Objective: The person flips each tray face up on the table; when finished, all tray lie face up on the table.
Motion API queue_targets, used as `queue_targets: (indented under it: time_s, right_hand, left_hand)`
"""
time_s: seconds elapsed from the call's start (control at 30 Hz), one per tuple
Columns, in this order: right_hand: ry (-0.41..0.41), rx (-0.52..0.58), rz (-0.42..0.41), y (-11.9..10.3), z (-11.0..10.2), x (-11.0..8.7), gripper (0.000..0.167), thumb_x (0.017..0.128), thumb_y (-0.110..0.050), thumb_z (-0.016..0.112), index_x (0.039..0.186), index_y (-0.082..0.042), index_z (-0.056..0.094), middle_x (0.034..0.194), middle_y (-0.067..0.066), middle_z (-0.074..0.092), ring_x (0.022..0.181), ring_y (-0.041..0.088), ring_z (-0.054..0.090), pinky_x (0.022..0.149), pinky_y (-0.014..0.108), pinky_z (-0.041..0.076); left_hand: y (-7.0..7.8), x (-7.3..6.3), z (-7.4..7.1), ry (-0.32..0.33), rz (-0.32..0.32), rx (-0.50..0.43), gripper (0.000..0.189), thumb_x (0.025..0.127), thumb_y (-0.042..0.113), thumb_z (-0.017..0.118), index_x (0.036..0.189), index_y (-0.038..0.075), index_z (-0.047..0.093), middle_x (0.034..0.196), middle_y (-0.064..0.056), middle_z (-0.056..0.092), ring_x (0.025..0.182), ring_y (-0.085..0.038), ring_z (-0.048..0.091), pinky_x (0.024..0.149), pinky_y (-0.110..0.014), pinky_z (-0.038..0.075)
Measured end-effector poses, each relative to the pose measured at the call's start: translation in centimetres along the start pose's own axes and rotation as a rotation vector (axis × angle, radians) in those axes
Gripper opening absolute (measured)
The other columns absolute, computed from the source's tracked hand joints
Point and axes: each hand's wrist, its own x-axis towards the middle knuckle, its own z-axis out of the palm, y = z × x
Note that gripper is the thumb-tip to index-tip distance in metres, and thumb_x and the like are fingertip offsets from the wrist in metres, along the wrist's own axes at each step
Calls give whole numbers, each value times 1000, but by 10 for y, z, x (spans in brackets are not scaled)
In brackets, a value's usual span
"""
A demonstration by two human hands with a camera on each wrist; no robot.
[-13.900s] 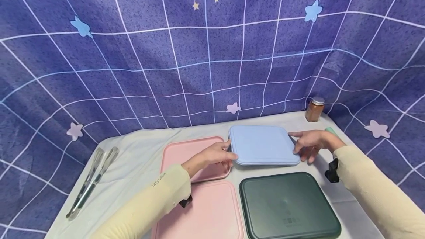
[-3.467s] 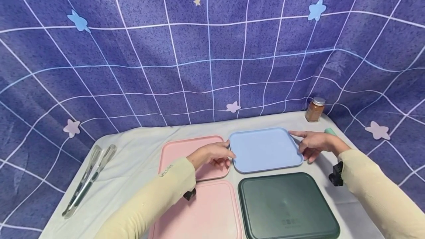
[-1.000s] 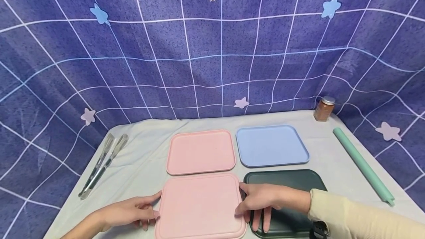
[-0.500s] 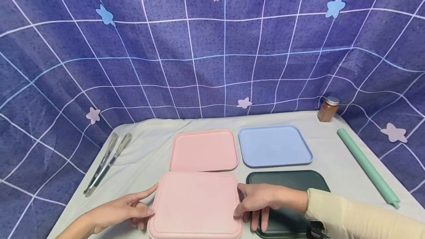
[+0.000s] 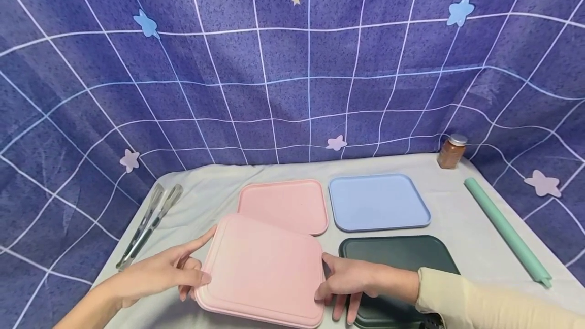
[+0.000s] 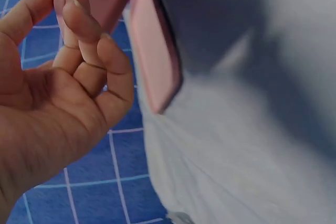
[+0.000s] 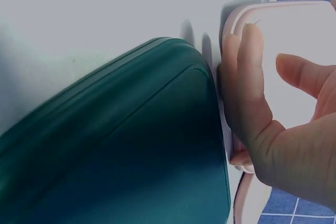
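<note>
Left of the green tray (image 5: 396, 250), my left hand (image 5: 165, 271) and right hand (image 5: 349, 279) pinch the tilted large pink tray (image 5: 263, 271) at opposite edges; it hides part of the small pink tray (image 5: 287, 204).

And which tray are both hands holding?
The nearer pink tray, tilted between left hand and right hand; the farther pink tray, blue tray and dark green tray lie flat.

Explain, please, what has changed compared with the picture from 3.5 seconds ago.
The left hand and right hand let go of the blue tray; both now hold the nearer pink tray, lifted and tilted with its left side up. Unmoved: farther pink tray, dark green tray.
</note>
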Motion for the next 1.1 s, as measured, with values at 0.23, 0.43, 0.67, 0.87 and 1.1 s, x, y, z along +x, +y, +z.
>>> queue_targets:
  time_s: [0.23, 0.43, 0.67, 0.87, 1.1]
  right_hand:
    - [7, 29, -14, 0, 3, 0, 66, 86, -15, 72, 139, -10, 34, 88, 16, 68, 52, 13, 65, 39, 27, 51]
    - [4, 62, -25, 3, 3, 2, 87, 85, -15, 71, 153, -5, 18, 89, 15, 69, 54, 13, 66, 39, 26, 51]
    - [17, 45, -27, 1, 1, 2, 78, 84, -14, 72, 148, -8, 28, 88, 16, 68, 54, 15, 66, 39, 30, 52]
    - [68, -100, -13, -27, -7, -5, 92, 86, -21, 73, 159, -8, 18, 91, 14, 68, 59, 20, 68, 40, 33, 53]
    - [140, -202, -99, -100, -4, -10, 96, 91, -33, 72, 163, -17, 9, 99, 15, 66, 75, 26, 67, 46, 39, 56]
  left_hand:
    - [27, 0, 4, 29, -7, 3, 94, 95, 22, 66, 163, 27, 2, 74, -1, 57, 66, -15, 61, 83, -25, 51]
    - [44, 1, 9, 50, 2, 11, 96, 93, 20, 68, 162, 31, 2, 74, 0, 56, 64, -11, 58, 80, -27, 51]
    - [59, 5, 13, 68, 1, -7, 99, 92, 20, 70, 162, 33, 2, 72, 3, 52, 63, -9, 54, 82, -31, 49]
    - [69, 6, 18, 49, 34, -29, 101, 92, 17, 69, 162, 31, -2, 73, 2, 55, 62, -9, 54, 81, -32, 51]
    - [79, 6, 29, 76, 61, -40, 104, 90, 15, 70, 163, 21, -4, 72, 1, 56, 60, -10, 54, 78, -30, 51]
